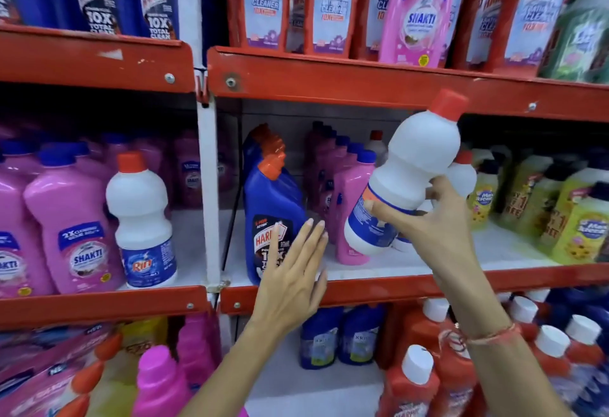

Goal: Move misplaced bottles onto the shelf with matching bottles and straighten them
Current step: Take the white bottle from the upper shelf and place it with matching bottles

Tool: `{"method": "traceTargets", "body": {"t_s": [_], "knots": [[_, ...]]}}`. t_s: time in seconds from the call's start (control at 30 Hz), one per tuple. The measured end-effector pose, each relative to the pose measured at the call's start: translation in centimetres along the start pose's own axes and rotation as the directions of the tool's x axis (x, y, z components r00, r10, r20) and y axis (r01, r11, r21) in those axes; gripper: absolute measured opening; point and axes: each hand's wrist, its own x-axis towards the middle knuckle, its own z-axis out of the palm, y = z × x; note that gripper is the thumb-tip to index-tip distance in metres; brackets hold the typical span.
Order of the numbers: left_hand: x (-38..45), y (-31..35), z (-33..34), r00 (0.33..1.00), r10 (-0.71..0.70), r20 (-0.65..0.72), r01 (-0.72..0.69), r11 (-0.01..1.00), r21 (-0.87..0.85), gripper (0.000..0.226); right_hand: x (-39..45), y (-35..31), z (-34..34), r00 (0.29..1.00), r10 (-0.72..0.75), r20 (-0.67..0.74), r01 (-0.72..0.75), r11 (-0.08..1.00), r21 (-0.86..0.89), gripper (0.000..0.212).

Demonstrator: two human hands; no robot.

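My right hand [438,222] grips a white bottle with a red cap [412,166] around its lower body, tilted with the cap up and to the right, in front of the middle shelf [379,281]. Behind it stands another white red-capped bottle [463,172]. My left hand [293,271] is open, fingers together, reaching toward a blue Harpic bottle [270,212] and touching or nearly touching its lower right side. Pink bottles [349,212] stand between the blue one and the held one. A matching white Rin bottle [141,219] stands upright on the left bay beside pink Shakti bottles [69,228].
Red shelf rails run above [362,83] and below. A pink Shakti bottle [421,11] and a green bottle [580,27] stand among red Harpic bottles on the top shelf. Yellow-green bottles [566,219] fill the middle shelf's right side. Red, blue and pink bottles crowd the bottom shelf.
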Motion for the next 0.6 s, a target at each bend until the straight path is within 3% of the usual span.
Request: {"method": "traceTargets", "body": {"t_s": [0.2,0.37,0.6], "knots": [[-0.7,1.3,1.9,0.988,-0.047,0.150,0.030,0.993,0.114,0.057,0.4,3.1,0.2,0.998,0.036,-0.041,-0.041,0.992,-0.118,0.064],[-0.7,1.2,2.2,0.987,-0.049,0.156,0.030,0.992,0.123,0.057,0.6,5.3,1.0,0.997,0.057,-0.044,-0.063,0.985,-0.163,0.073],[-0.7,1.1,2.5,0.991,-0.034,0.126,0.016,0.989,0.145,0.057,0.6,6.7,1.6,0.998,0.063,-0.025,-0.066,0.980,-0.186,0.068]]}}
